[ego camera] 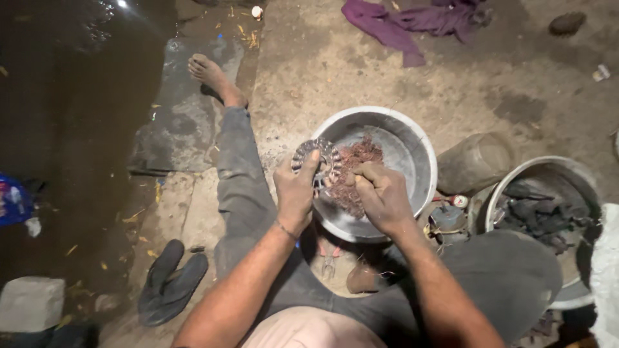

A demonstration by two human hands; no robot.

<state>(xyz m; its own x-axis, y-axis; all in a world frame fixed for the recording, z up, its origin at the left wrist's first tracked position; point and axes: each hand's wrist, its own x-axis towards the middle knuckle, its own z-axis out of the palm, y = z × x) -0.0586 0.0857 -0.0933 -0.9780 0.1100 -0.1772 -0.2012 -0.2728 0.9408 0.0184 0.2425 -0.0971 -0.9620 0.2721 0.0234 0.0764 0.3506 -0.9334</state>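
Observation:
I sit on the ground with one leg stretched out. My left hand (pixel 296 190) grips a round slotted metal motor core (pixel 319 160), held over a wide metal bowl (pixel 412 145). My right hand (pixel 380 193) is closed around a tangle of thin copper wire (pixel 358 158) that hangs from the core. More copper wire lies in the bowl beneath both hands.
A second metal bowl (pixel 548 167) with dark metal pieces stands at the right, a cloudy plastic jar (pixel 480 161) beside it. Small motor parts (pixel 448 216) and pliers (pixel 329 258) lie near my lap. Dark sandals (pixel 171 280), a grey mat (pixel 184 109), purple cloth (pixel 412 19).

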